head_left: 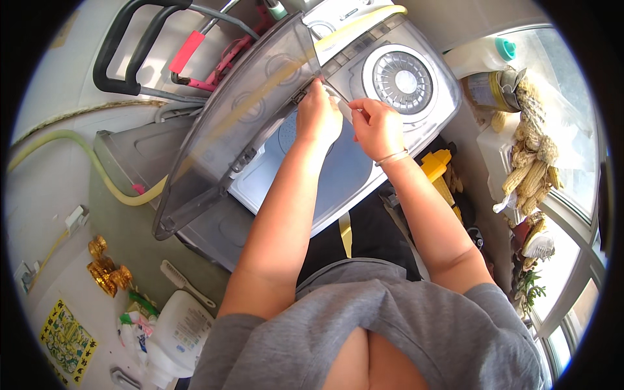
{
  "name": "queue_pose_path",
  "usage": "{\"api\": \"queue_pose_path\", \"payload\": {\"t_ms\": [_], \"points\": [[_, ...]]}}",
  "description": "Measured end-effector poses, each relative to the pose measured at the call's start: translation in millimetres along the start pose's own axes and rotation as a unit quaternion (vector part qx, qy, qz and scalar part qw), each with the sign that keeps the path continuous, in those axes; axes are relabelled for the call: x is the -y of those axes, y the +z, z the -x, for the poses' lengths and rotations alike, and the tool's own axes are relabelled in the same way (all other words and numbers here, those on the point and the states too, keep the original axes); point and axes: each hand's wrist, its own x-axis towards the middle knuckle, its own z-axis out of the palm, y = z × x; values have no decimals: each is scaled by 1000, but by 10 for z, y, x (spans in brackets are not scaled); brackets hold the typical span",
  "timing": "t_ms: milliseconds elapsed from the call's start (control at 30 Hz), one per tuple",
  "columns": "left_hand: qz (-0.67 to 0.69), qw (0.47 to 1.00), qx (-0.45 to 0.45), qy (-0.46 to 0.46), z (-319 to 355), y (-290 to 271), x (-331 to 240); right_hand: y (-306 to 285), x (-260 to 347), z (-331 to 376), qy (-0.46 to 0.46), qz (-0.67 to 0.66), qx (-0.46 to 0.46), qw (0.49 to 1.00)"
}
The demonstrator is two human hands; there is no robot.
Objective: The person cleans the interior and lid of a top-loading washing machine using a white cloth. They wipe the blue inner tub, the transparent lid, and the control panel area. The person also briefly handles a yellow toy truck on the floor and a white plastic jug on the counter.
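In front of me stands a twin-tub washing machine with a square wash tub and a round spin tub. Its see-through grey lid is raised toward the left. My left hand is closed at the lid's hinge corner, over the far side of the wash tub. Just right of it, my right hand has its fingers curled in a pinch above the divider between the tubs. A small whitish bit shows between the hands; what either hand's fingertips hold is hidden.
A yellow hose runs along the left and behind the lid. A folding cart with black handles leans at the back left. Dried corn cobs hang by the window. A white jug and a brush are lower left.
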Motion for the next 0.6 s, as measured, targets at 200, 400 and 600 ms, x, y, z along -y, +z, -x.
{"api": "queue_pose_path", "payload": {"t_ms": [200,400,600], "points": [[-74,992,-100,-15,-21,130,-82,-259,-195,372,-6,-37,8,999],[-128,975,-182,15,-172,257,118,-392,-115,593,34,-67,19,997],[-55,975,-200,83,-112,195,166,-474,-54,663,50,-95,12,994]]}}
